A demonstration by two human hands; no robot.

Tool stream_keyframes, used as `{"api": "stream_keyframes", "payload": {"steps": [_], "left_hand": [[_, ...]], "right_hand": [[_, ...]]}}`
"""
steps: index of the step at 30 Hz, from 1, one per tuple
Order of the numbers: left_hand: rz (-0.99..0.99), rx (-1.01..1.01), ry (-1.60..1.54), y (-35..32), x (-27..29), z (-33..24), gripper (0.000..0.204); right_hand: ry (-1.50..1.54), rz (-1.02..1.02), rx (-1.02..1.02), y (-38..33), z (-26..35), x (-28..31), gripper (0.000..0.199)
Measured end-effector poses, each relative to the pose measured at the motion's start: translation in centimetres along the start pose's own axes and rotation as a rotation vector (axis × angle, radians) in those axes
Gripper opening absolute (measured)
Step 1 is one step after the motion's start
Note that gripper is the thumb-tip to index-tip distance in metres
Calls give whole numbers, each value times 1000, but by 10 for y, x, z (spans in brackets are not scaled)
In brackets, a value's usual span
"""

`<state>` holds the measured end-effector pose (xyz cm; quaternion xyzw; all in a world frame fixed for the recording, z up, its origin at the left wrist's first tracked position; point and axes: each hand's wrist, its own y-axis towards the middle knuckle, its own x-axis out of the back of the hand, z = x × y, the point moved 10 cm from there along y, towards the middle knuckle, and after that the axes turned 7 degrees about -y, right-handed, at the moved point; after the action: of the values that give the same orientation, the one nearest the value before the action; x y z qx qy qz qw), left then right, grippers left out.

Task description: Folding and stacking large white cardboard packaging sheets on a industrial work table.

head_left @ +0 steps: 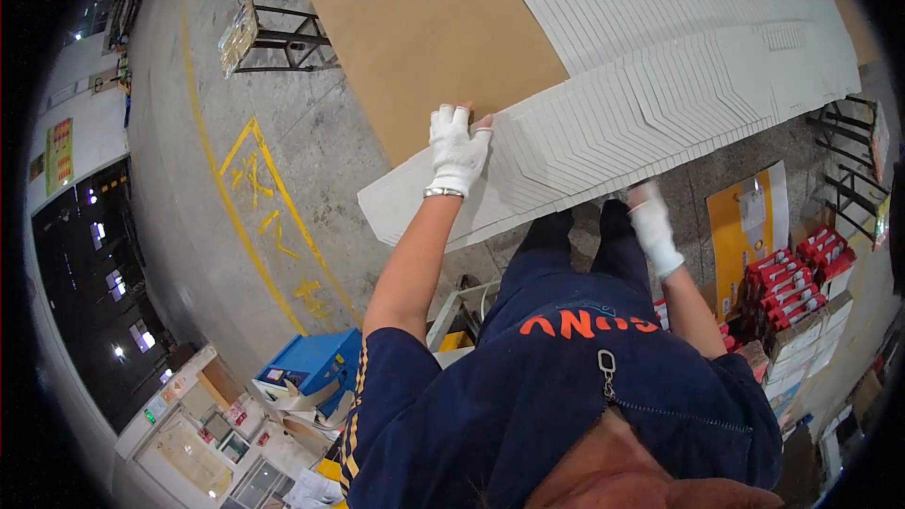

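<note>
Several pale grey-white cardboard sheets point(603, 132) lie overlapped in a fanned row, their edges making stepped lines. They rest over a large brown cardboard sheet point(424, 28). My left hand point(459, 153), in a white fingerless glove, lies on the left part of the fanned sheets near their far edge. Its fingers are stretched out and its thumb points right. My right hand point(652, 228), gloved the same way, is just off the near edge of the sheets, in front of my legs. Motion smears its fingers, so their grip is unclear.
Dark metal trestles stand at the left point(283, 42) and the right point(853, 155). Red-wrapped bundles point(787, 287) sit on stacked white boxes at lower right, beside a yellow-and-white panel point(749, 231). A blue machine point(306, 363) stands at lower left. Yellow lines point(269, 155) mark the concrete floor.
</note>
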<state>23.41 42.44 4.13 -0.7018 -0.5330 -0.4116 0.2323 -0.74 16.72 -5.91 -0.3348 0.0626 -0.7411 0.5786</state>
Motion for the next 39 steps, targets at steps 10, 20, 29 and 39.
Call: {"api": "stream_keyframes", "payload": {"steps": [10,20,29,39], "left_hand": [[111,7,-20,-16,-8,10,30],[45,-319,-320,74,-108,-174,38],[62,-271,-242,74,-165,-215,37],[25,-325,-147,110,-195,-277,47]], "right_hand": [[-715,508,661,-33,111,-102,35],[1072,-410,-271,54,-90,127,76],[1341,-670,-297,116,-60,175,76],[1304,-690,-44,147,-98,258,81]]}}
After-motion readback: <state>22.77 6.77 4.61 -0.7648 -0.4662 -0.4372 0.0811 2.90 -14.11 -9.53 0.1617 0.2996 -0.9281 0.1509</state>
